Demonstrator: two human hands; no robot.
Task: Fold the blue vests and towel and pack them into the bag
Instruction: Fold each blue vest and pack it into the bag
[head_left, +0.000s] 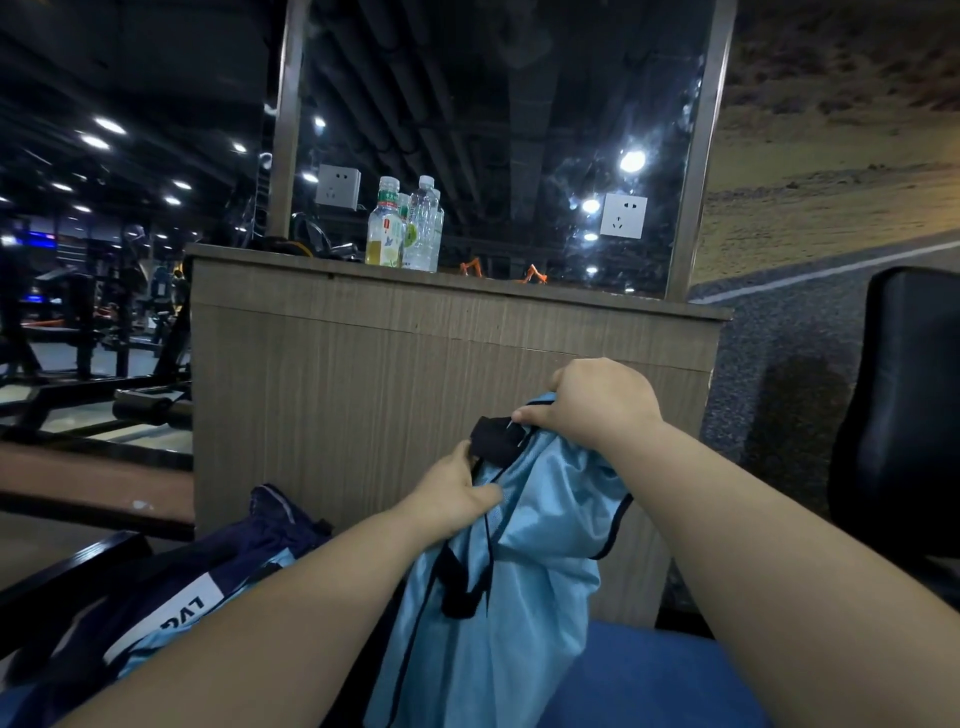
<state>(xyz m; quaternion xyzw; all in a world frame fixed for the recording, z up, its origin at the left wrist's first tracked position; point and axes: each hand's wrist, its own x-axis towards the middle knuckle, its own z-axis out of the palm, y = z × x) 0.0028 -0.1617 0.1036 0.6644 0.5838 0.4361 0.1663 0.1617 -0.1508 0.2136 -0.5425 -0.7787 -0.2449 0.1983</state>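
We start at the right hand, the higher of the two: its fingers are curled over the top edge of a light blue vest, thumb pinching the cloth just beside a bunched piece of black trim. The left hand sits lower and nearer the body, fingers closed on the same vest at its left edge, just under that trim. Between them the vest hangs in the air in front of the body, its long axis running down from the right hand toward the lap, with loose folds and a thin black edging trailing below. We judge that it is not yet folded, and that the fold depends on the two hands spreading the top edge level so the cloth drops flat. The dark navy bag with a white label lies low on the left, under and beyond the left forearm, so the left hand is the nearer one for packing. We cannot pick out the towel for certain. A blue pad shows below the vest. Ahead stands a wooden counter carrying some bottles, and a black chair is at the far right.
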